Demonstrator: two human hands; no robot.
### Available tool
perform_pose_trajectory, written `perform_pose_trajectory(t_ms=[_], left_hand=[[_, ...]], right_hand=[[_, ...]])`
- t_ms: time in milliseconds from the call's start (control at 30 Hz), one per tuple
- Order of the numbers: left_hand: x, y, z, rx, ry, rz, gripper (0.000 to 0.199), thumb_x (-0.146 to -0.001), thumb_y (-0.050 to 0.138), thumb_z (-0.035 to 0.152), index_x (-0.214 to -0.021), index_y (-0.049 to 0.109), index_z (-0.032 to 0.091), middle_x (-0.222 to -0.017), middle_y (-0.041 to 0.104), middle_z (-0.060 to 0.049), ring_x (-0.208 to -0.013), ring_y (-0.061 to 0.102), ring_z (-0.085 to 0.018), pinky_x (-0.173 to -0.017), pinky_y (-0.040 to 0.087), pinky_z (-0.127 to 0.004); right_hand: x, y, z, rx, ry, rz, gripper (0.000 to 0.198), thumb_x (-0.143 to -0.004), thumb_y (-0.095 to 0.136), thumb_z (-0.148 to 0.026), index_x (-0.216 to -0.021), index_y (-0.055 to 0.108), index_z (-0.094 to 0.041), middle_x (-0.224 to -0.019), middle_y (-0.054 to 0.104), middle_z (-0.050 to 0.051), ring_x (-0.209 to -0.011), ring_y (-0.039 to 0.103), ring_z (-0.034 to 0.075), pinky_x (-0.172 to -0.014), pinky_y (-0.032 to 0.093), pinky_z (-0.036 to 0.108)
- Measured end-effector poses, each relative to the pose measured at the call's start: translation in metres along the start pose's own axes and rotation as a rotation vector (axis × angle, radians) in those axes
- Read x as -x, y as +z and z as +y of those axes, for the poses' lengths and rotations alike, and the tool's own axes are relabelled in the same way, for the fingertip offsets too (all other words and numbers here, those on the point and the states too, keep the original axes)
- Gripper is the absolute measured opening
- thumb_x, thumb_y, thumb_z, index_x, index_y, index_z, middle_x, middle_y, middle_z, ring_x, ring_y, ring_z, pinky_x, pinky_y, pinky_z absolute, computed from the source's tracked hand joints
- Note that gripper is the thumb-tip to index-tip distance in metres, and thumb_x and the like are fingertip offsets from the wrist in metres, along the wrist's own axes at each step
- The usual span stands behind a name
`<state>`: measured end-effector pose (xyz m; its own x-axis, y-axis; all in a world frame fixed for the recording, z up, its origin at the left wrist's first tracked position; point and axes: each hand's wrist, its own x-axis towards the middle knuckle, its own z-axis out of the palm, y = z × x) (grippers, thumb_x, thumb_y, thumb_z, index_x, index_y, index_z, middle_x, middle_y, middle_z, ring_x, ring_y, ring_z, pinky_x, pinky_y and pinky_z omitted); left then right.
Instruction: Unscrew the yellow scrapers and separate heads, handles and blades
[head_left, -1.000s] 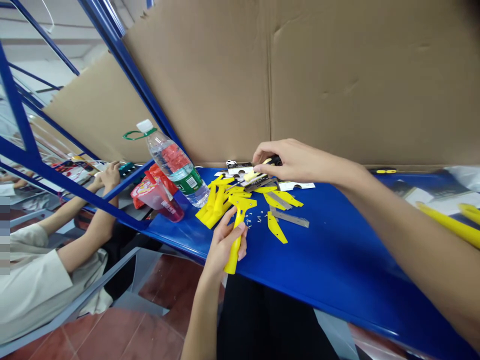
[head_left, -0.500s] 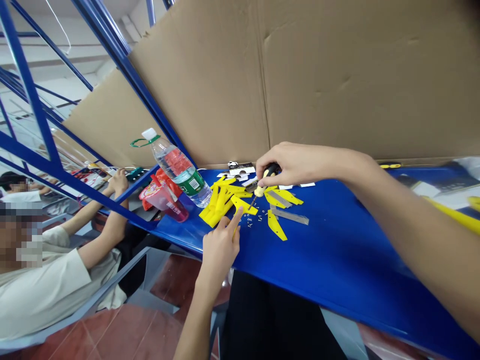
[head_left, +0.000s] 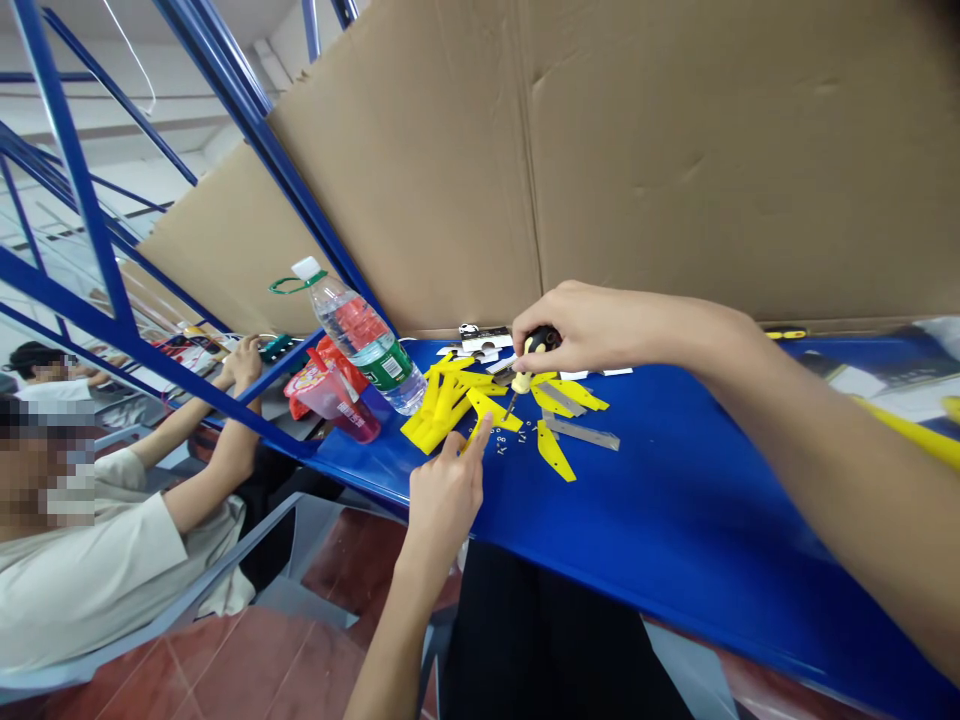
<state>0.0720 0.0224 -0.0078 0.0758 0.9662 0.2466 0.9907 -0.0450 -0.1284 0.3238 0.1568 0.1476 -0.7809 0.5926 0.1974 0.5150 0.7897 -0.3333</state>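
My right hand [head_left: 574, 325] is wrapped round the black and cream handle of a screwdriver [head_left: 523, 380], whose shaft slants down to a flat yellow plastic piece [head_left: 491, 408]. That piece has small holes and is gripped at its near end by my left hand [head_left: 446, 490], the index finger stretched along it and pressing. The screwdriver tip is at its right end; I cannot tell whether it sits on a screw. Tiny screws [head_left: 502, 440] lie scattered just beside it. To the right are a loose yellow piece [head_left: 555, 452] and grey metal strips [head_left: 585, 432].
Several yellow pieces [head_left: 431, 420] are heaped left of my hands, beside a water bottle [head_left: 375, 345] and a pink cup [head_left: 352, 410]. Cardboard [head_left: 637, 170] walls the back of the blue table [head_left: 675, 500]. A seated person [head_left: 142, 520] works at the left.
The yellow piece and my left hand have shifted slightly right, while the screwdriver stays at the piece's right end. The whole view has also moved a little.
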Motion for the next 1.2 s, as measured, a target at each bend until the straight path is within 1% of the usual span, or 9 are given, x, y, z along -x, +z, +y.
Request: perform_pose_trajectory(t_ms=[167, 433, 633, 800, 867, 933, 1000, 1100, 1200], left_hand=[[-0.001, 0.000, -0.002, -0.006, 0.008, -0.008, 0.063, -0.112, 0.055, 0.023, -0.173, 0.053, 0.041, -0.116, 0.077, -0.011, -0.071, 0.073, -0.021, -0.059, 0.054, -0.028], [0.001, -0.001, -0.001, -0.029, 0.008, -0.044, 0.063, -0.113, 0.053, 0.023, -0.173, 0.053, 0.041, -0.117, 0.076, -0.010, -0.071, 0.074, -0.021, -0.059, 0.054, -0.029], [0.003, -0.004, 0.006, -0.021, 0.033, -0.067, 0.064, -0.113, 0.053, 0.023, -0.175, 0.051, 0.041, -0.122, 0.076, -0.009, -0.075, 0.076, -0.020, -0.060, 0.054, -0.027], [0.001, -0.003, 0.004, 0.050, -0.004, -0.064, 0.059, -0.114, 0.054, 0.028, -0.172, 0.054, 0.038, -0.116, 0.078, -0.008, -0.080, 0.078, -0.022, -0.062, 0.055, -0.027], [0.000, -0.003, -0.002, 0.190, -0.021, -0.040, 0.057, -0.114, 0.054, 0.029, -0.171, 0.056, 0.037, -0.116, 0.079, -0.009, -0.086, 0.080, -0.025, -0.068, 0.058, -0.030], [-0.003, -0.003, -0.013, 0.462, -0.029, -0.032, 0.055, -0.114, 0.056, 0.033, -0.169, 0.058, 0.036, -0.118, 0.080, -0.011, -0.088, 0.080, -0.026, -0.071, 0.061, -0.032], [-0.011, -0.004, -0.024, 0.844, -0.059, -0.077, 0.055, -0.112, 0.060, 0.043, -0.166, 0.058, 0.031, -0.112, 0.080, -0.011, -0.073, 0.075, -0.023, -0.063, 0.059, -0.032], [-0.035, -0.010, -0.038, 1.396, -0.164, -0.182, 0.066, -0.105, 0.070, 0.053, -0.161, 0.053, 0.022, -0.093, 0.075, -0.006, -0.046, 0.057, -0.013, -0.044, 0.046, -0.027], [-0.070, -0.019, -0.043, 1.710, -0.236, -0.235, 0.066, -0.094, 0.083, 0.047, -0.148, 0.056, 0.019, -0.092, 0.071, -0.001, -0.045, 0.051, -0.008, -0.041, 0.040, -0.022]], right_hand=[[-0.001, 0.000, 0.001, -0.014, 0.018, 0.028, 0.034, -0.098, 0.074, -0.054, -0.097, 0.086, -0.023, -0.085, 0.078, 0.006, -0.074, 0.066, 0.022, -0.082, 0.048, 0.039], [-0.005, 0.006, -0.003, -0.002, 0.009, -0.023, 0.027, -0.101, 0.072, -0.045, -0.101, 0.085, -0.021, -0.090, 0.080, 0.007, -0.075, 0.065, 0.021, -0.078, 0.044, 0.037], [-0.010, 0.013, -0.012, 0.135, 0.074, -0.023, 0.036, -0.105, 0.070, -0.048, -0.085, 0.078, -0.019, -0.075, 0.071, 0.009, -0.062, 0.055, 0.019, -0.065, 0.035, 0.037], [-0.007, 0.009, -0.017, 0.094, 0.013, 0.010, 0.020, -0.100, 0.076, -0.039, -0.094, 0.079, -0.020, -0.078, 0.073, 0.005, -0.065, 0.057, 0.017, -0.068, 0.037, 0.034], [-0.002, 0.002, -0.016, 0.050, -0.015, 0.046, 0.017, -0.100, 0.075, -0.037, -0.100, 0.080, -0.021, -0.082, 0.075, 0.004, -0.068, 0.060, 0.017, -0.070, 0.038, 0.033], [0.004, -0.007, -0.014, 0.019, -0.010, 0.154, 0.022, -0.100, 0.073, -0.041, -0.104, 0.081, -0.021, -0.083, 0.076, 0.004, -0.071, 0.062, 0.018, -0.071, 0.040, 0.033], [0.011, -0.017, -0.011, -0.002, 0.022, 0.306, 0.029, -0.100, 0.073, -0.049, -0.105, 0.082, -0.022, -0.084, 0.076, 0.004, -0.075, 0.065, 0.019, -0.073, 0.041, 0.033], [0.022, -0.030, -0.007, -0.002, 0.069, 0.473, 0.036, -0.098, 0.076, -0.058, -0.103, 0.082, -0.023, -0.086, 0.077, 0.006, -0.080, 0.067, 0.022, -0.075, 0.043, 0.036], [0.030, -0.038, -0.004, 0.011, 0.080, 0.510, 0.036, -0.097, 0.076, -0.059, -0.100, 0.083, -0.023, -0.087, 0.078, 0.006, -0.082, 0.068, 0.024, -0.077, 0.045, 0.037]])
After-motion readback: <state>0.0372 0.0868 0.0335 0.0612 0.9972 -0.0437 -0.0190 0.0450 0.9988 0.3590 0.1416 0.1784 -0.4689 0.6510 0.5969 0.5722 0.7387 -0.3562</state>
